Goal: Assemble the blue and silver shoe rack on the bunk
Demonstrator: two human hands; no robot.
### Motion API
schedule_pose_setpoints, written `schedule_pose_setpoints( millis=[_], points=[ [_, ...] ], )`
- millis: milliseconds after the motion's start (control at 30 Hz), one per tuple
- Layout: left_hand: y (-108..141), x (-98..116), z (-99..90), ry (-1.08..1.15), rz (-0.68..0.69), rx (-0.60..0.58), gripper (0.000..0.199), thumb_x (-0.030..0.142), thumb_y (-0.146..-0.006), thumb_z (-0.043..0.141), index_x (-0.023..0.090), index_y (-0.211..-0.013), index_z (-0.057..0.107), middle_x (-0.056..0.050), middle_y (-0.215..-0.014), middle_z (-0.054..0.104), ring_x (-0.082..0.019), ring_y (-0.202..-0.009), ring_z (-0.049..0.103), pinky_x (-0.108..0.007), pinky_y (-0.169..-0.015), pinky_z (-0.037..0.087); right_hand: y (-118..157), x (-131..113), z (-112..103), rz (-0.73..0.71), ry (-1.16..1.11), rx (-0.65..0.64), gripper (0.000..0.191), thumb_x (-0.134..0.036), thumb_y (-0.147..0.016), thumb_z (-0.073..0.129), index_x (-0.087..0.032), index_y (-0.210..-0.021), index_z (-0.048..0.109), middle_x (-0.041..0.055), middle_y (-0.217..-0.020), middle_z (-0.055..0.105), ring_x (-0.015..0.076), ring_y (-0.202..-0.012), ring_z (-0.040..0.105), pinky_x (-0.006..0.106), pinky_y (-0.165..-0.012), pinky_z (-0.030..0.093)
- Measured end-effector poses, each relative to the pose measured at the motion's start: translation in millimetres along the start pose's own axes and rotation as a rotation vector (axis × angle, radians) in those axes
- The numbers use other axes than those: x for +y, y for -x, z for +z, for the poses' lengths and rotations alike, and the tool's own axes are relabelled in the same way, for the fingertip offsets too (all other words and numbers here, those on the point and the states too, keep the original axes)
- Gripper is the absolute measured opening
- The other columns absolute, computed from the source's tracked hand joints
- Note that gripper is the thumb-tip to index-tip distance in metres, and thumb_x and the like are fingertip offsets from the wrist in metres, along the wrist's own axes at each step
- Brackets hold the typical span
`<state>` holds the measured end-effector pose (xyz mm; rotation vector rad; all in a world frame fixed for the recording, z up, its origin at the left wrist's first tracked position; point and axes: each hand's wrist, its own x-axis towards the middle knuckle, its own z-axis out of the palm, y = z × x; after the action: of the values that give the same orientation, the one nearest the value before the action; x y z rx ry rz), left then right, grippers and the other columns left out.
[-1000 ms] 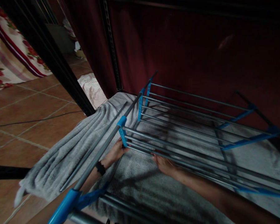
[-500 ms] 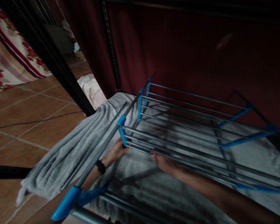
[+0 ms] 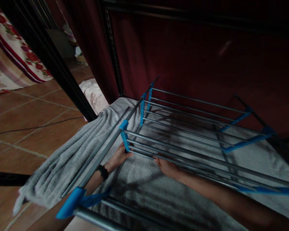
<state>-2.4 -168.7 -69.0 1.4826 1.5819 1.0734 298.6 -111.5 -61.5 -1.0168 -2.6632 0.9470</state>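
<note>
A rack of grey metal tubes (image 3: 195, 148) with blue plastic brackets lies on a grey blanket. My left hand (image 3: 119, 156), with a dark band on the wrist, is closed around the lower end of a blue bracket (image 3: 124, 138), where the thin tubes enter it. My right hand (image 3: 165, 166) grips a lower metal tube just right of that bracket; its fingertips curl over the tube and the rest is partly hidden. A long side tube (image 3: 100, 158) runs through the bracket tops, above my left forearm. Closest to me is another blue bracket (image 3: 72, 202).
A loose thin rod (image 3: 96, 150) lies on the grey blanket (image 3: 50, 175) beside the rack. Black metal posts (image 3: 62, 73) stand at the left, and a dark red curtain (image 3: 195, 64) hangs behind. A black cable (image 3: 38, 126) crosses the tiled floor (image 3: 21, 147).
The rack appears shifted slightly left in view, its right end most. Both hands keep their places on the bracket and the tube.
</note>
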Motion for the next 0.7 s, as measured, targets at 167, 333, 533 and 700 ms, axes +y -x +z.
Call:
schedule_pose_setpoints(
  millis=[167, 333, 533, 700],
  points=[
    [-3.2, -2.1, -2.8, -0.021, 0.006, 0.026, 0.020, 0.032, -0.071, 0.072, 0.016, -0.082, 0.069, -0.009, -0.098, 0.070, -0.027, -0.097, 0.063, -0.043, -0.092, 0.054, 16.7, -19.7, -18.2, 0.054, 0.150, 0.001, 0.057, -0.024, -0.096, 0.048, -0.035, -0.151, 0.043, 0.0007, -0.143, 0.061, 0.0290, -0.136, 0.051, 0.050, -0.115, 0.038],
    [-7.6, -0.8, -5.9, -0.063, -0.009, 0.021, 0.035, 0.049, -0.068, 0.072, 0.017, -0.080, 0.069, -0.010, -0.091, 0.070, -0.030, -0.091, 0.066, -0.045, -0.086, 0.057, 66.8, -42.4, -64.6, -0.041, 0.144, -0.300, 0.049, -0.012, -0.090, 0.051, -0.017, -0.138, 0.059, 0.0142, -0.149, 0.053, 0.0273, -0.129, 0.057, 0.041, -0.106, 0.046],
    [-13.0, 2.3, -9.2, -0.122, -0.066, 0.038, 0.056, 0.067, -0.056, 0.076, 0.017, -0.083, 0.071, -0.010, -0.091, 0.074, -0.032, -0.091, 0.069, -0.045, -0.088, 0.057, 152.4, -84.1, -183.9, 0.127, -0.206, -0.497, 0.041, -0.036, -0.095, 0.058, -0.017, -0.130, 0.067, 0.0106, -0.128, 0.068, 0.0214, -0.113, 0.066, 0.033, -0.098, 0.051],
    [-17.9, 6.1, -10.0, -0.148, -0.136, 0.013, 0.057, 0.067, -0.052, 0.078, 0.020, -0.084, 0.071, -0.006, -0.087, 0.078, -0.032, -0.092, 0.071, -0.044, -0.090, 0.057, 259.1, -86.8, -282.3, 0.311, -0.534, 0.168, 0.041, -0.048, -0.091, 0.066, -0.024, -0.124, 0.071, 0.0091, -0.125, 0.071, 0.0220, -0.119, 0.066, 0.040, -0.106, 0.048]
  ],
)
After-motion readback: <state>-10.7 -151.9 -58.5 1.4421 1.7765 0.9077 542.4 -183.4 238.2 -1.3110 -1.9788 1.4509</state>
